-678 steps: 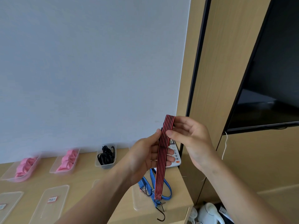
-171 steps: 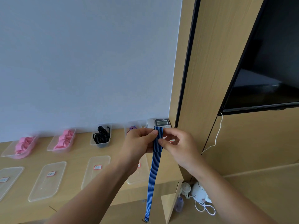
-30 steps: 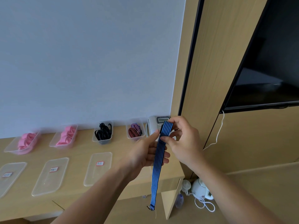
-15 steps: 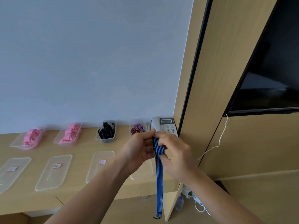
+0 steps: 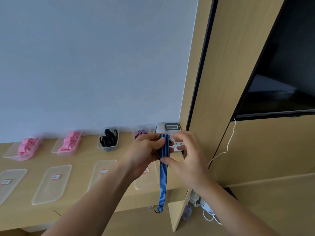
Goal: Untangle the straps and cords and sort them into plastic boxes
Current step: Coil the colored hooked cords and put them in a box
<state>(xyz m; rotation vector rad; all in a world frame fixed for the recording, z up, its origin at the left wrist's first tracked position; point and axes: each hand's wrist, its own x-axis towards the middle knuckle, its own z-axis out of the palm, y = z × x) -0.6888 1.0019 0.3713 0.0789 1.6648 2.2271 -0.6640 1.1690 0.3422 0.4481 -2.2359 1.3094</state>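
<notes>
My left grip [image 5: 144, 152] clamps the blue strap [image 5: 163, 181] at its fold, likely so the tail hangs straight; my right grip [image 5: 187, 159], fingers loose, thumbs it.

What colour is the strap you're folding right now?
Blue with thin dark lengthwise stripes; the strap shows clearly in the head view.

Left hand [image 5: 144, 150] grips strap [image 5: 163, 181]; right hand [image 5: 189, 159] fingers [image 5: 190, 142] spread, thumb touching it.

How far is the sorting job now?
Done: the left pink box, second pink box, black cords box and red strap box are loaded. In hand: the left hand grips the folded blue strap; the right hand touches it. Left: boxing it, fitting lids.
</notes>
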